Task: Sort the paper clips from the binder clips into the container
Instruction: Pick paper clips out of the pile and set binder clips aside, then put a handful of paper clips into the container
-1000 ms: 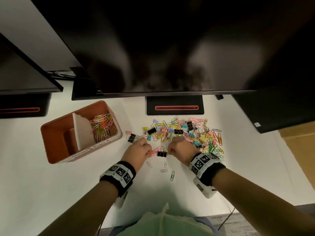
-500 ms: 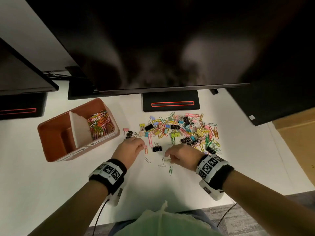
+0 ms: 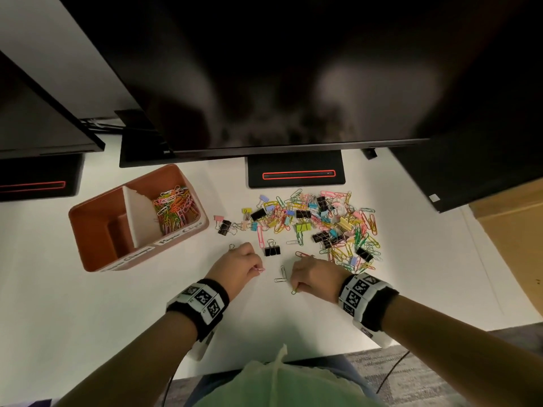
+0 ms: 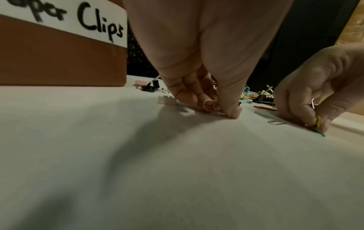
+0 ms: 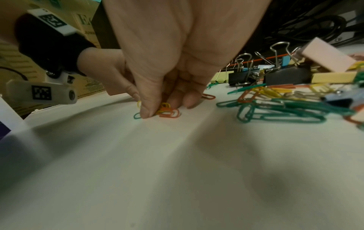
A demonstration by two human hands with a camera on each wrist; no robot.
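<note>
White counter holds a brown divided container at left, one compartment part-filled with paper clips, while the mixed clip pile at centre-right remains large; left hand pinches a pink paper clip, right hand grasps several coloured paper clips.

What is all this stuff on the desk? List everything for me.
container: one, orange-brown, desk left, white divider, labelled compartments.
sorted paper clips: many, mixed colours, in the container's right compartment.
mixed pile: many paper clips and binder clips, assorted colours, desk centre-right.
lone binder clip: one, black, between the hands and the pile.
loose paper clips: a few, silver, between the hands.
monitors: several, black, at the back.
desk: one, white.
wristbands: two, black with markers.
left hand: pinches a pink paper clip.
right hand: pinches several coloured paper clips.
</note>
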